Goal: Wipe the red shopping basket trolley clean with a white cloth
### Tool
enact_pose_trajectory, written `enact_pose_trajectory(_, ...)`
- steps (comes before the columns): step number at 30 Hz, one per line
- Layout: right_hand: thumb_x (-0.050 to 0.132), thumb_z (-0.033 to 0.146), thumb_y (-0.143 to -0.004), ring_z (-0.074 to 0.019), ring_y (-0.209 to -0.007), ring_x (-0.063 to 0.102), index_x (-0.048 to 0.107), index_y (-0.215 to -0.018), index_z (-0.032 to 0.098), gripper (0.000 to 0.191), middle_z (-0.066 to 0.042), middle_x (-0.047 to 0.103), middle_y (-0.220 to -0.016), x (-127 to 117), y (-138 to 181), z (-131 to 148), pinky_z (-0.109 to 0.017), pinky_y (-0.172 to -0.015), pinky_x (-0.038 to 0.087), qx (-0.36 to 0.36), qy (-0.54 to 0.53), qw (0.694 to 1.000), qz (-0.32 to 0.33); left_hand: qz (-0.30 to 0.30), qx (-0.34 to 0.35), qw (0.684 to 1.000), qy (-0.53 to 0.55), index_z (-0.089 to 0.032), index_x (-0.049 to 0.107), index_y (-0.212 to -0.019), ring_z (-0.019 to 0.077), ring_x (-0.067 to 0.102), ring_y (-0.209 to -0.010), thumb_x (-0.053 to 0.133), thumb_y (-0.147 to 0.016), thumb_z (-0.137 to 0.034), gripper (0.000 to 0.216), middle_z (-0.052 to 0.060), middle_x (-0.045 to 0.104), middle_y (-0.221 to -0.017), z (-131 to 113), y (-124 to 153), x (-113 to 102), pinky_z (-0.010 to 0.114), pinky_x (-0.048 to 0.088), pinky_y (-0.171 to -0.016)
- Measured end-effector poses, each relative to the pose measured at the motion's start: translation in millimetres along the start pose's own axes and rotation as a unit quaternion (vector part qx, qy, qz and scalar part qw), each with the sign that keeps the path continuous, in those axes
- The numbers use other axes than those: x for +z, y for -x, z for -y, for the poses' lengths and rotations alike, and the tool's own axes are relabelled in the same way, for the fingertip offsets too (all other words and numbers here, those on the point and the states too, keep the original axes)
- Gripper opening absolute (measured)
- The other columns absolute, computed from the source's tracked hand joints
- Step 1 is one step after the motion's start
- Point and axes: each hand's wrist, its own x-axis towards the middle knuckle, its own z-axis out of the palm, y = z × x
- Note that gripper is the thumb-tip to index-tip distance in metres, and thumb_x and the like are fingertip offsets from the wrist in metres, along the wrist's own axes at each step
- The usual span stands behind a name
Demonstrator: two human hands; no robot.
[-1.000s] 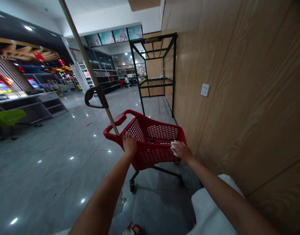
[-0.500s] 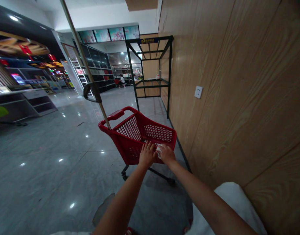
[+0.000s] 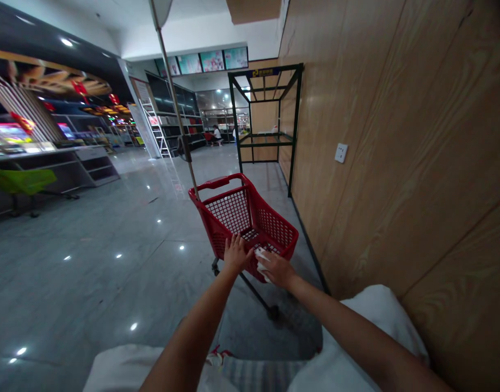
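A red plastic shopping cart (image 3: 270, 218) with lattice sides stands in front of me, its handle on the far side. My left hand (image 3: 235, 254) rests on the cart's near side, fingers stretched out and a little spread. In my right hand (image 3: 276, 268) is a crumpled white cloth (image 3: 261, 255), perhaps a tissue, held against the cart's near edge. The fingertips are partly hidden by the cloth. A tall thin pole (image 3: 174, 92) with a dark clip on it rises from the cart's handle corner.
A wood-panelled wall (image 3: 388, 163) with a white socket (image 3: 341, 153) runs along the right. Beyond the cart stands a dark metal rack (image 3: 296, 120). At left are a green cart (image 3: 23, 181) and a counter (image 3: 97, 163). Grey glossy floor (image 3: 123, 283) lies between.
The view has turned left, and the cart now appears slightly rotated and tipped towards me. My left hand has shifted left, apart from the right; the white cloth shows more.
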Motion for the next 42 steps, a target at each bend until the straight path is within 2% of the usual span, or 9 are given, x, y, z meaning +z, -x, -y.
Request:
enact_pose_trajectory(4, 0.052, 0.025, -0.086, -0.0235, -0.125, 0.045, 0.042, -0.136, 0.014, 0.052, -0.016, 0.047, -0.137, 6, 8, 22, -0.040, -0.104, 0.039, 0.005, -0.023, 1.000, -0.020, 0.017, -0.052, 0.998, 0.036, -0.006, 0.047, -0.128, 0.0295, 0.022, -0.139, 0.032, -0.092, -0.028, 0.045, 0.019, 0.035, -0.146, -21, 21, 0, 0.049, 0.026, -0.111)
enact_pose_trajectory(7, 0.057, 0.026, -0.083, -0.0236, -0.125, 0.045, 0.044, -0.135, 0.013, 0.055, -0.016, 0.048, -0.136, 7, 17, 22, -0.039, -0.105, 0.039, -0.027, -0.035, 0.999, 0.001, -0.007, -0.025, 0.998, 0.055, -0.011, 0.054, -0.118, 0.0281, 0.022, -0.139, 0.033, -0.092, -0.024, 0.036, 0.016, 0.039, -0.144, -21, 37, 3, 0.050, 0.029, -0.109)
enact_pose_trajectory(11, 0.058, 0.023, -0.083, -0.0213, -0.125, 0.045, 0.046, -0.134, 0.020, 0.052, -0.011, 0.051, -0.134, -9, 35, -19, -0.041, -0.106, 0.037, -0.074, -0.024, 0.996, 0.032, -0.048, 0.009, 0.997, 0.064, -0.016, 0.059, -0.105, 0.0268, 0.022, -0.139, 0.038, -0.091, -0.026, 0.027, 0.012, 0.044, -0.141, -8, 50, 10, 0.052, 0.029, -0.109)
enact_pose_trajectory(16, 0.051, 0.009, -0.080, -0.0203, -0.130, 0.040, 0.047, -0.132, 0.022, 0.054, -0.010, 0.047, -0.137, -30, 49, -56, -0.044, -0.107, 0.034, -0.015, -0.010, 1.000, 0.024, -0.058, 0.000, 0.995, 0.077, -0.012, 0.059, -0.105, 0.0282, 0.016, -0.141, 0.039, -0.088, -0.020, 0.027, 0.014, 0.043, -0.141, -14, 53, 16, 0.047, 0.028, -0.112)
enact_pose_trajectory(20, 0.056, 0.016, -0.080, -0.0217, -0.125, 0.046, 0.053, -0.127, 0.019, 0.047, -0.013, 0.053, -0.131, -20, 37, -16, -0.044, -0.106, 0.035, -0.050, -0.041, 0.996, 0.057, -0.075, 0.000, 0.993, 0.090, -0.011, 0.056, -0.111, 0.0299, 0.012, -0.141, 0.043, -0.088, -0.032, 0.034, 0.016, 0.042, -0.141, -22, 53, 18, 0.050, 0.026, -0.112)
enact_pose_trajectory(23, 0.058, 0.021, -0.081, -0.0214, -0.123, 0.047, 0.048, -0.131, 0.017, 0.051, -0.014, 0.053, -0.131, -10, 28, 15, -0.042, -0.106, 0.036, -0.068, -0.063, 0.995, 0.043, -0.090, 0.021, 0.992, 0.088, -0.011, 0.054, -0.116, 0.0290, 0.015, -0.141, 0.043, -0.086, -0.027, 0.035, 0.016, 0.044, -0.139, -17, 55, 18, 0.051, 0.025, -0.113)
enact_pose_trajectory(32, 0.057, 0.012, -0.079, -0.0197, -0.124, 0.047, 0.055, -0.123, 0.025, 0.046, -0.007, 0.055, -0.129, -26, 42, -34, -0.045, -0.107, 0.032, -0.006, -0.014, 0.999, 0.043, -0.076, 0.046, 0.993, 0.079, -0.009, 0.050, -0.123, 0.0292, 0.014, -0.141, 0.044, -0.083, -0.022, 0.042, 0.016, 0.041, -0.142, 1, 54, 17, 0.049, 0.024, -0.113)
enact_pose_trajectory(39, 0.059, 0.018, -0.080, -0.0206, -0.119, 0.050, 0.054, -0.125, 0.022, 0.046, -0.010, 0.057, -0.127, 2, 24, 27, -0.044, -0.107, 0.033, -0.057, -0.031, 0.998, 0.014, -0.090, 0.011, 0.991, 0.099, -0.009, 0.047, -0.126, 0.0295, 0.013, -0.141, 0.044, -0.081, -0.018, 0.046, 0.017, 0.040, -0.142, 2, 53, 22, 0.051, 0.027, -0.111)
enact_pose_trajectory(42, 0.060, 0.020, -0.079, -0.0207, -0.118, 0.052, 0.054, -0.125, 0.025, 0.047, -0.009, 0.057, -0.127, -1, 24, 21, -0.046, -0.108, 0.031, -0.072, -0.029, 0.996, 0.033, -0.086, 0.029, 0.991, 0.103, -0.010, 0.046, -0.128, 0.0284, 0.013, -0.141, 0.045, -0.082, -0.020, 0.046, 0.015, 0.041, -0.142, 10, 55, 22, 0.048, 0.027, -0.112)
